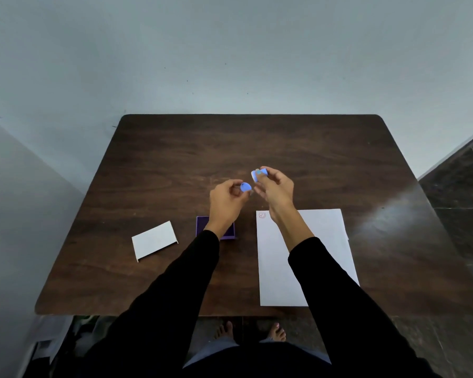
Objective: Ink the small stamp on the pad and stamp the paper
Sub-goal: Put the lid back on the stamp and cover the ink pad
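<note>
The right hand (275, 186) pinches the small stamp (259, 173) in the air beyond the paper (325, 241), its face tilted toward the left hand (227, 200), which pinches a blue cap (245, 187). The ink pad (202, 226) lies left of the paper, half hidden under the left wrist; the left hand is nearer to it

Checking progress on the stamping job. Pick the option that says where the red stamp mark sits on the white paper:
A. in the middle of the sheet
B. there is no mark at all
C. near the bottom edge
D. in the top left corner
D: a small round red mark shows in the top left corner of the paper, just beside the right wrist.
</note>
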A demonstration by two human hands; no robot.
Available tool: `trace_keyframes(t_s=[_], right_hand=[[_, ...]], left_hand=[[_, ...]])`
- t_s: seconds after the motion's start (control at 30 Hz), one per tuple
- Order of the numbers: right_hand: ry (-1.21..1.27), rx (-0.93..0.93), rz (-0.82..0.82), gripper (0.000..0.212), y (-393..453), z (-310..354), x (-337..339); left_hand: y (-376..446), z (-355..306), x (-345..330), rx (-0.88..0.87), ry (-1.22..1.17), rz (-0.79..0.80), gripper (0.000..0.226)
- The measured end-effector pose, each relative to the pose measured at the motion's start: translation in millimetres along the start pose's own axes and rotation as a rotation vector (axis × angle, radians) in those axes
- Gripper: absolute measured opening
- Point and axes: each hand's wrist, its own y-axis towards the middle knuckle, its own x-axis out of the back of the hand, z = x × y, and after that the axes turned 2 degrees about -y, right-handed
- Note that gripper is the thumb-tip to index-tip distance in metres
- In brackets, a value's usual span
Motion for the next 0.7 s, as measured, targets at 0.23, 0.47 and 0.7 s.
trace_keyframes(t_s=[0.23,0.47,0.7], right_hand=[[-0.286,0.064,0.035,0.024,2.1,-13.5,-2.6],[-0.227,0.015,0.097,0.023,-1.2,-20.4,1.6],[-0.199,0.013,0.165,0.028,-5.1,-22.6,6.3]], left_hand=[[-4.8,7.1,-2.4,0.045,-0.087,-0.011,0.028],[-8.0,10.5,-2.0,0.072,-0.151,-0.015,0.027],[-15.2,15.4,0.5,0.094,-0.274,0.012,0.03]])
